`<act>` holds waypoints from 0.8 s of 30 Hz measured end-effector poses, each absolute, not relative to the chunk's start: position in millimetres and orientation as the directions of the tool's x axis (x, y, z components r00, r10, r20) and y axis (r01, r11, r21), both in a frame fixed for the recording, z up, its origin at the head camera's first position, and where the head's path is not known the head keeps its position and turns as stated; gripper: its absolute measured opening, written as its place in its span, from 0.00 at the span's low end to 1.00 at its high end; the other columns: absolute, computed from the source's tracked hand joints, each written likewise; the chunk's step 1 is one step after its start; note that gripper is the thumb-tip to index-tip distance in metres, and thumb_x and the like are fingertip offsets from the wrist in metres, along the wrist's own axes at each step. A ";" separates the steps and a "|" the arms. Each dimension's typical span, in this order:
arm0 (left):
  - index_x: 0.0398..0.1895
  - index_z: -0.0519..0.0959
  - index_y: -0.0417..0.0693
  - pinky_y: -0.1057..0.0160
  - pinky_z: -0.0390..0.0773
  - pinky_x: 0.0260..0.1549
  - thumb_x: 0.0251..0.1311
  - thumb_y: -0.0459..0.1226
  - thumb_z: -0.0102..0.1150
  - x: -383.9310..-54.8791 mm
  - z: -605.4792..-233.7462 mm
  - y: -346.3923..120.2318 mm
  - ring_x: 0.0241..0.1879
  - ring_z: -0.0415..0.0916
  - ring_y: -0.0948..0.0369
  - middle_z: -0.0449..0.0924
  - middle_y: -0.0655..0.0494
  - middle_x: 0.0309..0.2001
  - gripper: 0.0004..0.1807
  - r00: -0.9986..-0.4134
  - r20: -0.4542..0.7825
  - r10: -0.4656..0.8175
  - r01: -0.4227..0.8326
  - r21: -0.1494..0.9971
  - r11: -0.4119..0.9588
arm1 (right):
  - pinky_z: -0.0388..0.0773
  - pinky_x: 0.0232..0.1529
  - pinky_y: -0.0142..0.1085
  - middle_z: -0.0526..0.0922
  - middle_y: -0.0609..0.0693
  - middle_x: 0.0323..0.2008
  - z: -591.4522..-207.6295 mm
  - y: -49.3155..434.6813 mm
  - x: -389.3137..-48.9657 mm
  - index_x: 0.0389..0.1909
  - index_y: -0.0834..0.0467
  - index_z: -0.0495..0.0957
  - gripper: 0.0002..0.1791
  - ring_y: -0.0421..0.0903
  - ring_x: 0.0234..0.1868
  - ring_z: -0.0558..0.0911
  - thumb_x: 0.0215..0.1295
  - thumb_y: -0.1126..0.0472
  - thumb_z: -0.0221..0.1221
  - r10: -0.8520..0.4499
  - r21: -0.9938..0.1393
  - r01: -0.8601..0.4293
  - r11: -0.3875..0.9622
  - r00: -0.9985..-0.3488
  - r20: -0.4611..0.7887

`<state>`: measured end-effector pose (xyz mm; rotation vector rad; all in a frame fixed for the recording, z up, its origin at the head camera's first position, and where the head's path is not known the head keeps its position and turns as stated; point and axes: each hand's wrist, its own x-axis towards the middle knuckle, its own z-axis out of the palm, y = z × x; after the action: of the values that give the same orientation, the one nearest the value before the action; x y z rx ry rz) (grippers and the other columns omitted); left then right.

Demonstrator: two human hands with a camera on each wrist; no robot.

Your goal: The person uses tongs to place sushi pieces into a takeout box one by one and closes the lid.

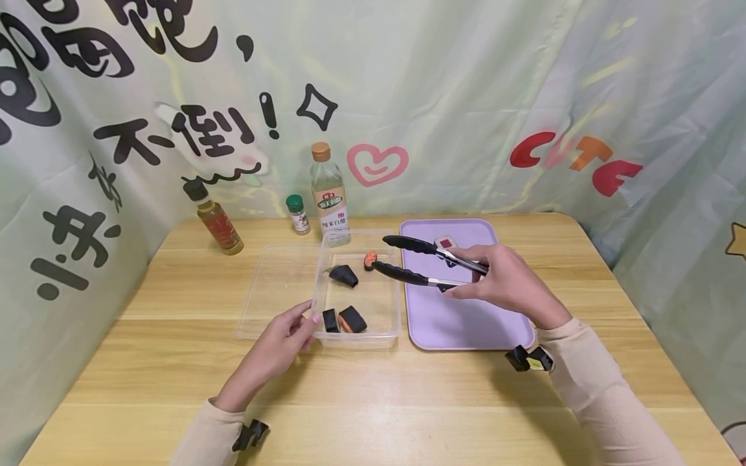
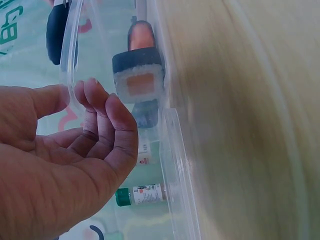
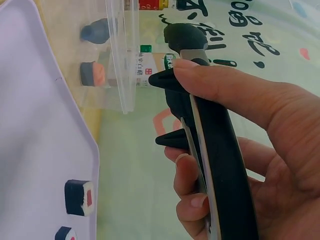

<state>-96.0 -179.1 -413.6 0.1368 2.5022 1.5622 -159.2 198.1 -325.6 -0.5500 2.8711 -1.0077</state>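
My right hand (image 1: 495, 275) grips black-and-silver tongs (image 1: 410, 244) over the purple tray (image 1: 466, 330). Their two black tips are spread apart with nothing between them, and they reach toward the clear plastic box (image 1: 384, 336). At the near left corner of that box, my left hand (image 1: 285, 336) pinches the rim between thumb and fingers. Inside are a black cone-shaped sushi roll (image 1: 344, 276), an orange-topped sushi piece (image 1: 370, 260) by the lower tip, and two seaweed-wrapped pieces, one showing orange (image 1: 352, 319). White-and-black sushi pieces (image 3: 79, 197) lie on the tray, partly hidden by the tongs in the head view.
A clear flat lid (image 1: 274, 278) lies left of the box. Behind stand an oil bottle (image 1: 218, 223) with a black cap, a small green-capped shaker (image 1: 298, 215) and a tall orange-capped bottle (image 1: 329, 194). A printed curtain (image 1: 466, 97) hangs around the wooden table (image 1: 373, 401).
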 end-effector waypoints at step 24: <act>0.73 0.66 0.37 0.64 0.73 0.25 0.77 0.44 0.53 -95.6 -413.1 -178.4 0.29 0.73 0.57 0.76 0.44 0.31 0.29 -0.978 -0.111 0.176 -0.024 0.900 0.435 | 0.62 0.25 0.39 0.63 0.49 0.26 -346.0 233.0 -174.6 0.67 0.60 0.76 0.46 0.43 0.21 0.58 0.46 0.49 0.80 -0.215 -0.606 -0.153 0.781 -0.976 -0.030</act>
<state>-95.6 -178.4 -413.1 0.1341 2.4962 1.5706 -174.6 233.0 -346.0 -0.2980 2.8721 -0.9643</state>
